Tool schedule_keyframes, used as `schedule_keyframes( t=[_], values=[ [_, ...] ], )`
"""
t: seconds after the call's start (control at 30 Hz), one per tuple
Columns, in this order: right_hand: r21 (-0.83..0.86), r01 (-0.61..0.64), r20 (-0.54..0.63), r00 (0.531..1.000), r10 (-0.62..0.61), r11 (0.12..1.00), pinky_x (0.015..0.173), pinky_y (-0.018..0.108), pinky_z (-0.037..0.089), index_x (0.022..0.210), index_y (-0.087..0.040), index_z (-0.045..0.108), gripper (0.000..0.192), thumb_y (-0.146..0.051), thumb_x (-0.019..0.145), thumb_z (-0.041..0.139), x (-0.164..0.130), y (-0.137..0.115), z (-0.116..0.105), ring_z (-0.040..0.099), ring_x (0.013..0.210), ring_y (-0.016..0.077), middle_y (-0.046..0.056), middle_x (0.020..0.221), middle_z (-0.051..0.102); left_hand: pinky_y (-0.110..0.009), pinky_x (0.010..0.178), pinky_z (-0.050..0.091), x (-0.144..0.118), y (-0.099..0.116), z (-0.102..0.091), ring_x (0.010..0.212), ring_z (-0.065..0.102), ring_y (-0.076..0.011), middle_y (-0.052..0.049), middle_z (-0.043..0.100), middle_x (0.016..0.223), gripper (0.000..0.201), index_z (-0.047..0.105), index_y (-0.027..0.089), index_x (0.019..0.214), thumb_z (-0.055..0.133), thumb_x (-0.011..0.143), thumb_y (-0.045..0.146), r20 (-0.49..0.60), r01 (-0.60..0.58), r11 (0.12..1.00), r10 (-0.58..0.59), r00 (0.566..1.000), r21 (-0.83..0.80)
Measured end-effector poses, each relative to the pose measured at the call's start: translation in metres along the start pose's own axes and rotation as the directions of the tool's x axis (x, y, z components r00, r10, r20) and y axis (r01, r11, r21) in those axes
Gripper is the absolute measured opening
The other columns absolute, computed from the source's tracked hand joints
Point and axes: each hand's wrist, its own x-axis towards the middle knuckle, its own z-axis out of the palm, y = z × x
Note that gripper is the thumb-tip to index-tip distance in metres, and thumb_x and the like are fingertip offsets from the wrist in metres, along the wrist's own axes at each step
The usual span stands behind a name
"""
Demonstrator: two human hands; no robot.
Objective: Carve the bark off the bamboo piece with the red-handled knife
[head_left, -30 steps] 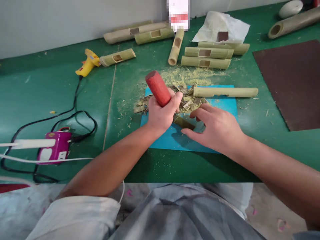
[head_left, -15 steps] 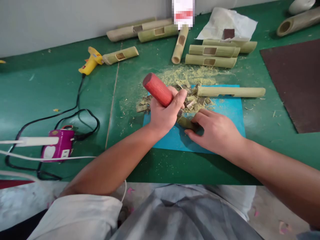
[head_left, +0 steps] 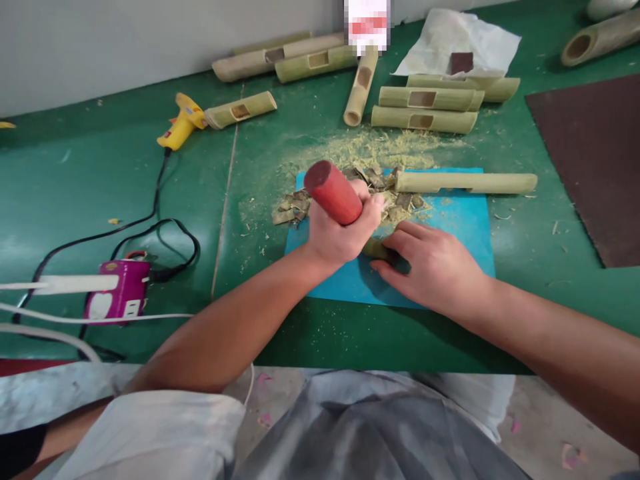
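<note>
My left hand is wrapped round a thick red cylindrical handle, its flat end tilted up and to the left. The tool's far end is hidden by the fist. Just to the right, my right hand grips a short green bamboo piece between thumb and fingers against the blue sheet. The left fist covers one end of that piece. Behind both hands lies a pile of bamboo chips with sawdust. A pale notched bamboo tube rests across the sheet's far edge.
Cut bamboo tubes lie at the back beside a white paper. Left stand a yellow glue gun, its black cord and a purple power adapter. A brown sheet lies right. Another person's arm shows lower left.
My left hand has moved a little to the right, and the red handle has come right and lower, covering more of the bamboo piece. A dark-sleeved arm shows more at lower left.
</note>
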Motion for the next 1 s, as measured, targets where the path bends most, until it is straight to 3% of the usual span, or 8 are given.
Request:
schedule_keyframes(
  t=[0.17, 0.23, 0.33, 0.57, 0.73, 1.0],
  values=[
    [-0.027, 0.035, -0.032, 0.999, -0.035, 0.999, 0.062, 0.032, 0.041, 0.083, -0.015, 0.071, 0.022, -0.03, 0.094, 0.059, -0.004, -0.005, 0.004, 0.059, 0.072, 0.0195, 0.009, 0.082, 0.068, -0.026, 0.045, 0.03, 0.001, 0.009, 0.0, 0.043, 0.036, -0.007, 0.004, 0.039, 0.044, 0.047, 0.04, 0.02, 0.047, 0.07, 0.082, 0.029, -0.026, 0.271, 0.953, -0.277, 0.961, -0.137],
    [-0.049, 0.024, -0.039, 0.999, -0.026, 0.999, 0.063, 0.032, 0.042, 0.084, -0.015, 0.071, 0.021, -0.03, 0.094, 0.06, -0.005, -0.006, 0.004, 0.06, 0.074, 0.0201, 0.009, 0.083, 0.068, -0.025, 0.042, 0.03, 0.002, 0.01, 0.001, 0.04, 0.035, -0.0062, 0.005, 0.038, 0.042, 0.05, 0.04, 0.02, 0.045, 0.072, 0.081, 0.033, -0.074, 0.303, 0.932, -0.322, 0.944, -0.198],
    [-0.074, -0.004, -0.036, 0.999, 0.001, 0.997, 0.063, 0.033, 0.042, 0.084, -0.015, 0.071, 0.018, -0.03, 0.091, 0.063, -0.005, -0.006, 0.002, 0.062, 0.076, 0.0212, 0.009, 0.083, 0.069, -0.024, 0.047, 0.038, 0.004, 0.012, 0.002, 0.045, 0.042, -0.0066, 0.004, 0.045, 0.046, 0.05, 0.047, 0.019, 0.046, 0.074, 0.083, 0.04, -0.114, 0.274, 0.939, -0.302, 0.946, -0.208],
    [-0.149, 0.005, -0.121, 0.992, -0.024, 0.989, 0.073, 0.039, 0.046, 0.089, -0.016, 0.074, 0.015, -0.026, 0.089, 0.063, -0.003, 0.009, -0.007, 0.061, 0.087, 0.0279, 0.011, 0.091, 0.073, -0.027, 0.056, 0.046, 0.014, 0.028, -0.004, 0.052, 0.05, -0.0083, 0.002, 0.056, 0.055, 0.05, 0.057, 0.02, 0.054, 0.076, 0.086, 0.052, -0.068, 0.302, 0.92, -0.328, 0.942, -0.251],
    [-0.075, 0.026, -0.15, 0.988, -0.037, 0.997, 0.082, 0.044, 0.049, 0.105, -0.016, 0.073, 0.023, -0.022, 0.086, 0.062, 0.0, 0.027, -0.012, 0.061, 0.092, 0.0293, 0.013, 0.104, 0.073, -0.028, 0.056, 0.047, 0.014, 0.037, -0.008, 0.053, 0.052, -0.0081, 0.001, 0.06, 0.06, 0.051, 0.057, 0.019, 0.058, 0.08, 0.081, 0.058, 0.004, 0.337, 0.909, -0.346, 0.938, -0.246],
    [0.042, 0.034, -0.152, 0.988, -0.027, 0.999, 0.086, 0.044, 0.052, 0.103, -0.022, 0.069, 0.025, -0.017, 0.081, 0.061, 0.002, 0.034, -0.015, 0.063, 0.095, 0.0282, 0.01, 0.104, 0.072, -0.033, 0.063, 0.05, 0.014, 0.024, -0.016, 0.066, 0.062, -0.0157, -0.004, 0.063, 0.065, 0.057, 0.063, 0.02, 0.06, 0.072, 0.081, 0.072, 0.164, 0.293, 0.924, -0.258, 0.952, -0.244]
  ],
)
